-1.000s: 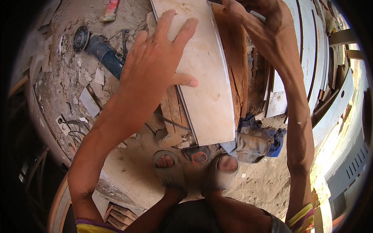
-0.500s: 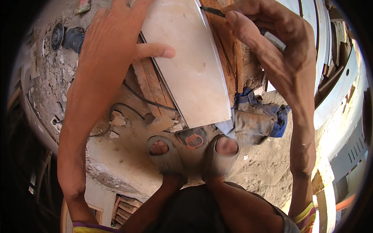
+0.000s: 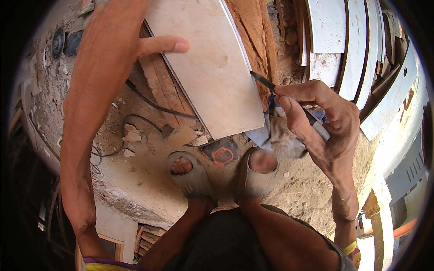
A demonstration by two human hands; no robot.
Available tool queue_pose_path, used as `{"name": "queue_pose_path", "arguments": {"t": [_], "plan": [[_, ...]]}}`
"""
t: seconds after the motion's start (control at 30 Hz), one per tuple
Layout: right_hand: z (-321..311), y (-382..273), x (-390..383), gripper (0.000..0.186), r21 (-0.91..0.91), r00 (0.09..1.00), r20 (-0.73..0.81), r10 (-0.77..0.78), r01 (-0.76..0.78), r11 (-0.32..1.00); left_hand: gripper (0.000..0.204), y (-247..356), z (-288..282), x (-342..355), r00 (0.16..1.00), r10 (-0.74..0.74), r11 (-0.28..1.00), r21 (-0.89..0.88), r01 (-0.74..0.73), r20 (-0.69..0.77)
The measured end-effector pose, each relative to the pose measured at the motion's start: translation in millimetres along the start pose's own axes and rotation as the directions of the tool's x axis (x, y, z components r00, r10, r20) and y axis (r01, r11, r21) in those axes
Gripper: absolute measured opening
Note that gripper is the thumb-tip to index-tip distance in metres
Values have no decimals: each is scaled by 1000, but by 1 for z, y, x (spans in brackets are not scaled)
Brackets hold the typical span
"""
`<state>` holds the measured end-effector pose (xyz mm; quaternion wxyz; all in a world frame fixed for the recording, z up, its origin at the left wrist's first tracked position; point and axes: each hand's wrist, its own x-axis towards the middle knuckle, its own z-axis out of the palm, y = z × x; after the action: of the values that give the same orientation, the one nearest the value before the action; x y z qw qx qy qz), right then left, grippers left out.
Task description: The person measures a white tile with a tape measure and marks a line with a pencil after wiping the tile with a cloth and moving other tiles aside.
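Note:
A long cream tile (image 3: 212, 67) lies across reddish wooden beams, with another thin edge showing beneath it. My left hand (image 3: 106, 49) is spread over its left side, the thumb stretched flat on its face. The other fingers of that hand run out of view at the top. At the tile's right edge, my right hand (image 3: 323, 117) pinches a slim dark tool (image 3: 264, 82) with a grey rear end. Its dark tip meets or nearly meets the edge; its exact kind I cannot make out.
A black and orange tape measure (image 3: 221, 151) lies between my sandalled feet. A crumpled cloth (image 3: 285, 137) is beside the tile. An angle grinder (image 3: 63, 43) stands among rubble at the left, and a black cable (image 3: 153, 106) crosses beneath. Cut pale panels (image 3: 332, 27) are stacked at right.
My right hand has come down along the tile's right edge, toward my feet, with the dark tool in it. My left thumb stays on the tile; the whole view has shifted slightly.

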<state>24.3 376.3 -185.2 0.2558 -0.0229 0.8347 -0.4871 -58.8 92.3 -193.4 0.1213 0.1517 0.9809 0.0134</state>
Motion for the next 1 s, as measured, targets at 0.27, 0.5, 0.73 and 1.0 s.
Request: {"name": "queue_pose_path", "arguments": {"t": [0.27,0.5,0.73,1.0], "plan": [[1,5,-35,16,-35,1000,16,19,-19,999,110,2,-2,-6,996,72,997,-30,-74,-51],[0,6,-66,15,58,983,44,178,-180,982,109,10,-6,-9,995,86,995,-43,-88,-45],[-16,-2,-99,14,0,974,131,186,-187,982,109,-2,-5,-2,994,110,990,-89,-111,-8],[-10,-32,-103,22,567,931,-364,-44,259,782,62,-10,-51,-16,966,105,135,-965,223,238]]}}
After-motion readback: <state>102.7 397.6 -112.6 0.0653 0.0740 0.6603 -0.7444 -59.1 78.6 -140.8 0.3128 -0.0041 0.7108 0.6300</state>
